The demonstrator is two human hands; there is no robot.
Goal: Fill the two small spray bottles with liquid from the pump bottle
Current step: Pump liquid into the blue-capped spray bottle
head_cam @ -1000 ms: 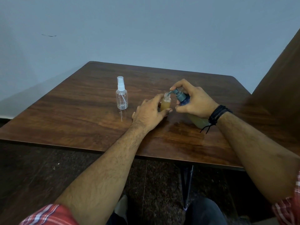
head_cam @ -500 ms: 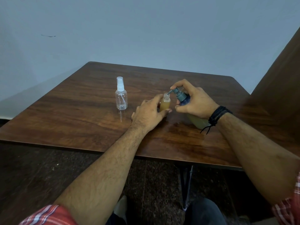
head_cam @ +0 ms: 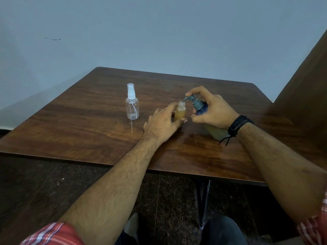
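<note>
Amber bottle (head_cam: 179, 115) inside left grip (head_cam: 163, 124)

Open spray bottle (head_cam: 180, 113): small, clear, cap off, threaded neck exposed, upright on bench, filled with amber liquid up to about the shoulder. Left hand (head_cam: 161, 125) wraps its lower body.

Pump bottle (head_cam: 203, 112): grey-blue pump head and collar, clear body with yellowish liquid in the lower part, tilted toward the open bottle, spout tip right over its mouth. Right hand (head_cam: 211, 110) grips it, index finger on top of the pump head.

Second spray bottle (head_cam: 132, 104): clear, white sprayer and clear overcap fitted, upright, looks empty, standing apart to the left.
</note>
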